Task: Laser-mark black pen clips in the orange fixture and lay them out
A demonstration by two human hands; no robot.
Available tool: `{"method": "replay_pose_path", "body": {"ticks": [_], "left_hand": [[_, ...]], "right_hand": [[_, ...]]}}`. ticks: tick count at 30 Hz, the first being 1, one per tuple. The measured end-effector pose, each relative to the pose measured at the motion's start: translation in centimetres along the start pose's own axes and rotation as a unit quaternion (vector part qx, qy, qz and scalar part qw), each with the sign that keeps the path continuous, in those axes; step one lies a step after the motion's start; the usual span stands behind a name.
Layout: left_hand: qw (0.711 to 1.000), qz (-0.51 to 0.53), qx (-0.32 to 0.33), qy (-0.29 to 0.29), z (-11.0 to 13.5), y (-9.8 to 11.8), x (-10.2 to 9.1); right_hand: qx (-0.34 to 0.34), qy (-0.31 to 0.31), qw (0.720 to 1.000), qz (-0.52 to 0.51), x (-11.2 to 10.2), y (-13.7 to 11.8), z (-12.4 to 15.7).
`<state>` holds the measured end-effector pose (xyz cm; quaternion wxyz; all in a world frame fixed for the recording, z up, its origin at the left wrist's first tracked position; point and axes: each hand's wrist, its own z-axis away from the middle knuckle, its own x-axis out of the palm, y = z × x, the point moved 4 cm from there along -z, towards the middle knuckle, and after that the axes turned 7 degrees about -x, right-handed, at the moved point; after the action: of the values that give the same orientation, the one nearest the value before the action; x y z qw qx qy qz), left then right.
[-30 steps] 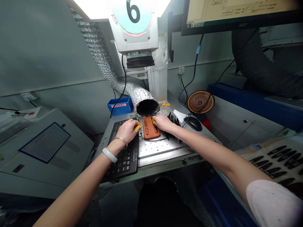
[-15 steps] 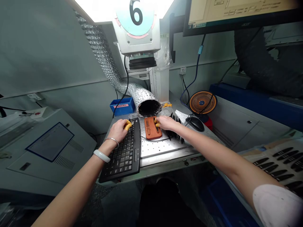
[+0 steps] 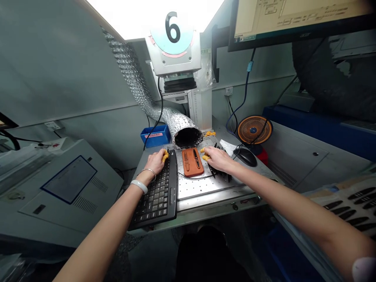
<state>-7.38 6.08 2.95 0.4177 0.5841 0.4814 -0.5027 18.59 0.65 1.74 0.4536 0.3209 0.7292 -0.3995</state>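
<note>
An orange-brown block (image 3: 192,172) with two long recesses lies on the perforated metal plate (image 3: 190,190). A slim black pointed piece (image 3: 196,159) sits in its right recess; the left recess shows bare orange. Just right of the block is my right hand (image 3: 219,158), thumb and forefinger in yellow finger covers, apart and with nothing visible between them. Under and beside that hand lie several black pieces (image 3: 225,174). My left hand (image 3: 156,161) is curled over the far end of a black keyboard (image 3: 160,196). Its yellow-covered fingertips are close together; whether anything is between them is hidden.
A silver duct (image 3: 183,127) opens right behind the block, beneath a machine head (image 3: 176,58) marked 6. A blue bin (image 3: 155,135) stands left, a mouse (image 3: 245,156) and an orange fan (image 3: 255,130) right. More black pieces lie on a tray (image 3: 349,207) at lower right.
My right hand has let go of the black piece in the right recess and drawn back to the right. My left hand stays at the keyboard. The whole view has shifted slightly.
</note>
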Motion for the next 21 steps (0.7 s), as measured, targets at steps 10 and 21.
{"method": "replay_pose_path", "body": {"ticks": [10, 21], "left_hand": [[0.959, -0.030, 0.266, 0.096, 10.4, 10.2, -5.6], [0.856, -0.042, 0.441, 0.266, 18.6, 16.9, -10.2]], "right_hand": [[0.007, 0.061, 0.976, -0.207, -3.9, -1.9, 6.3], [0.014, 0.126, 0.932, -0.340, -7.8, -5.1, 13.0]]}}
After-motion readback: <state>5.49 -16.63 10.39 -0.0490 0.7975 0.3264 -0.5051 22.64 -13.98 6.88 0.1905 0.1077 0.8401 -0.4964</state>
